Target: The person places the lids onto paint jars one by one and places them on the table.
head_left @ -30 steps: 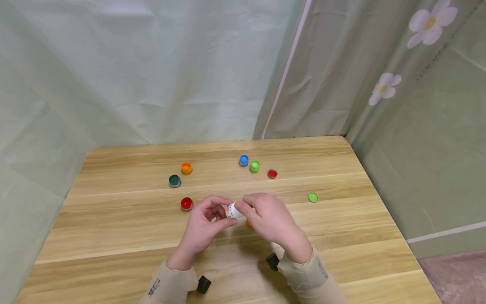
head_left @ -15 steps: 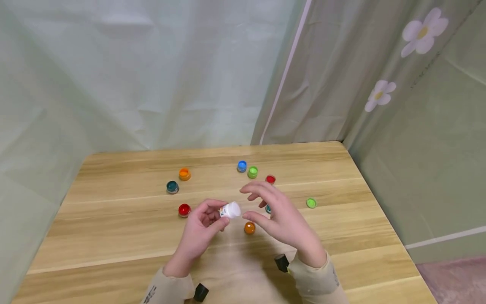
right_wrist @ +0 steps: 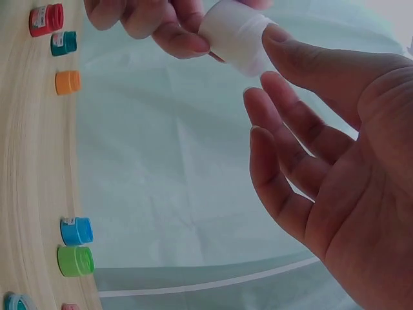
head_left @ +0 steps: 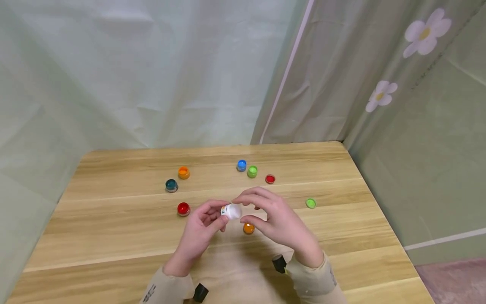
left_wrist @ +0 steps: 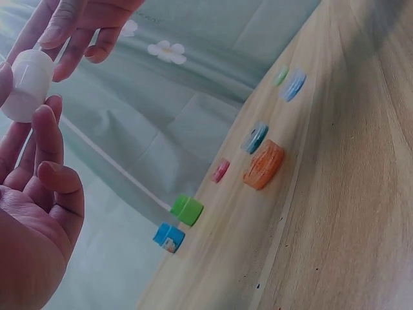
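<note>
A small white jar (head_left: 230, 211) with a printed label and a white lid is held above the table, tilted on its side with the lid end to the right. My left hand (head_left: 197, 232) grips its labelled body between thumb and fingers. My right hand (head_left: 281, 219) is at the lid end, its thumb and fingers spread apart around it. In the right wrist view the right thumb overlaps the lid's edge, and the other fingers are loosely bent. The left wrist view shows the smooth white jar (left_wrist: 29, 87) between both hands.
Uncovered paint jars stand on the wooden table: orange (head_left: 184, 172), teal (head_left: 171, 185), red (head_left: 183, 209), blue (head_left: 241, 165) and green (head_left: 252, 171). Loose lids lie about: red (head_left: 270, 179), green (head_left: 311, 203), orange (head_left: 248, 228), teal (left_wrist: 255, 137) and blue (left_wrist: 293, 86). Curtains hang behind.
My right hand lets go of the jar's lid end, draws back to the right with spread fingers, then comes back close to it. My left hand keeps hold of the jar.
</note>
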{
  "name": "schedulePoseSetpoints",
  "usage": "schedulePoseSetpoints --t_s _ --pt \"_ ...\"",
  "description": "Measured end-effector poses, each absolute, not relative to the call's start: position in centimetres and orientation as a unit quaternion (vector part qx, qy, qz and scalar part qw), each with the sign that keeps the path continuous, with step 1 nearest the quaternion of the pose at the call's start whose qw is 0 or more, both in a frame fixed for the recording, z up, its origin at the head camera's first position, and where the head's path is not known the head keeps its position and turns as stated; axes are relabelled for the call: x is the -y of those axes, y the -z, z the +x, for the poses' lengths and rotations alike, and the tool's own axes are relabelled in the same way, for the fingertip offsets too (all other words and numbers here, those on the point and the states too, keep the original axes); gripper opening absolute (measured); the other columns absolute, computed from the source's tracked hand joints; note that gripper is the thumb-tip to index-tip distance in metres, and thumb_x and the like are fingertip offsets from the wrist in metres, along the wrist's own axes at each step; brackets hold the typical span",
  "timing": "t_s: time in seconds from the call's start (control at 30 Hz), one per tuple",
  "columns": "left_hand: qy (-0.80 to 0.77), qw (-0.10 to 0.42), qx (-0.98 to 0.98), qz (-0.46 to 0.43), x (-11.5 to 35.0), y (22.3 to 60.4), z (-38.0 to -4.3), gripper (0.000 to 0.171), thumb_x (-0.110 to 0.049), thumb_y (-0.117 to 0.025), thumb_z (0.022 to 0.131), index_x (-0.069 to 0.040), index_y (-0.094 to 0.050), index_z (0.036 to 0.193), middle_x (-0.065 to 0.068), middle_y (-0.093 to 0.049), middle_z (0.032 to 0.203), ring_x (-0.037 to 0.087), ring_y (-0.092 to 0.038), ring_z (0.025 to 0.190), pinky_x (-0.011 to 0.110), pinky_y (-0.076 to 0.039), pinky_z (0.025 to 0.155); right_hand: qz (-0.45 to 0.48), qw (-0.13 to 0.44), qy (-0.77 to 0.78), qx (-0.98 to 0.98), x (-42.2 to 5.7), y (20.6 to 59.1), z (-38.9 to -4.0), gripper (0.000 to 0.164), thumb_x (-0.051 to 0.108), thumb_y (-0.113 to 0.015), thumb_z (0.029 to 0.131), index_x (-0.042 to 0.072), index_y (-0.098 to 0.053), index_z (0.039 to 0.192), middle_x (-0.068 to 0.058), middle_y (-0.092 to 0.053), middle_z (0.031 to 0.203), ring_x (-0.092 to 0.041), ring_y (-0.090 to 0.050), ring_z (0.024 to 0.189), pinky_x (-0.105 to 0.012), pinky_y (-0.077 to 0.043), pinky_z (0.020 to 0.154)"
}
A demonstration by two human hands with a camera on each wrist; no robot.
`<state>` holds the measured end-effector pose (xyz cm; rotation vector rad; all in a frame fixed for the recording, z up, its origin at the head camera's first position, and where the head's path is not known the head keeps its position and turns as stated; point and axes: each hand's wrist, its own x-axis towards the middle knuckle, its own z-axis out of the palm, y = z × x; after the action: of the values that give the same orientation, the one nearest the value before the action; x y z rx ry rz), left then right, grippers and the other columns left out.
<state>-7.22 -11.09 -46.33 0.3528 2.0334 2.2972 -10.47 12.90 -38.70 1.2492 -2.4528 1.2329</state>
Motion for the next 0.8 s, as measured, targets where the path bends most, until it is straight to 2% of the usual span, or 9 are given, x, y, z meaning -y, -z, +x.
schedulePoseSetpoints --t_s 0.2,0.4,0.57,0.67,0.8 --pt "-0.748 0.027 -0.651 0.123 11.16 46.25 -7.24 0.028 -0.001 -0.067 0.105 0.005 -0.064 0.131 0.005 -0.074 0.115 0.019 -0.064 0.085 0.027 -0.059 0.074 0.422 0.058 -0.41 0.807 -12.84 38.73 -10.63 0.04 0.008 -0.088 0.09 0.015 -0.074 0.127 0.005 -0.07 0.125 -0.012 -0.066 0.116 -0.029 -0.056 0.094" --pt "-0.751 0.029 -0.647 0.127 11.19 46.1 -7.24 0.028 0.0 -0.068 0.103 0.006 -0.064 0.13 0.006 -0.074 0.115 0.018 -0.064 0.085 0.026 -0.059 0.074 0.416 0.059 -0.407 0.811 -12.79 38.59 -10.48 0.037 0.007 -0.087 0.09 0.015 -0.076 0.124 0.005 -0.07 0.122 -0.012 -0.066 0.114 -0.028 -0.056 0.093" --pt "-0.747 0.028 -0.652 0.125 11.18 46.04 -7.22 0.029 0.001 -0.071 0.101 0.005 -0.065 0.13 0.006 -0.073 0.114 0.019 -0.063 0.086 0.026 -0.059 0.074 0.403 0.066 -0.396 0.823 -12.7 38.5 -10.32 0.034 0.013 -0.088 0.09 0.015 -0.077 0.123 0.006 -0.071 0.12 -0.012 -0.067 0.112 -0.029 -0.056 0.092" --pt "-0.74 0.027 -0.663 0.113 11.22 46.08 -7.16 0.03 0.001 -0.073 0.099 0.003 -0.067 0.129 0.006 -0.073 0.111 0.02 -0.063 0.085 0.027 -0.059 0.075 0.386 0.065 -0.389 0.834 -12.61 38.63 -10.24 0.033 0.021 -0.089 0.091 0.017 -0.078 0.122 0.008 -0.072 0.119 -0.011 -0.066 0.111 -0.029 -0.056 0.086" --pt "-0.732 0.024 -0.672 0.11 11.23 46.01 -7.21 0.031 0.001 -0.076 0.097 0.0 -0.069 0.127 0.007 -0.072 0.106 0.021 -0.063 0.084 0.027 -0.059 0.075 0.362 0.064 -0.375 0.851 -12.47 38.84 -10.2 0.032 0.03 -0.088 0.09 0.019 -0.078 0.119 0.011 -0.072 0.116 -0.011 -0.064 0.109 -0.032 -0.056 0.087"
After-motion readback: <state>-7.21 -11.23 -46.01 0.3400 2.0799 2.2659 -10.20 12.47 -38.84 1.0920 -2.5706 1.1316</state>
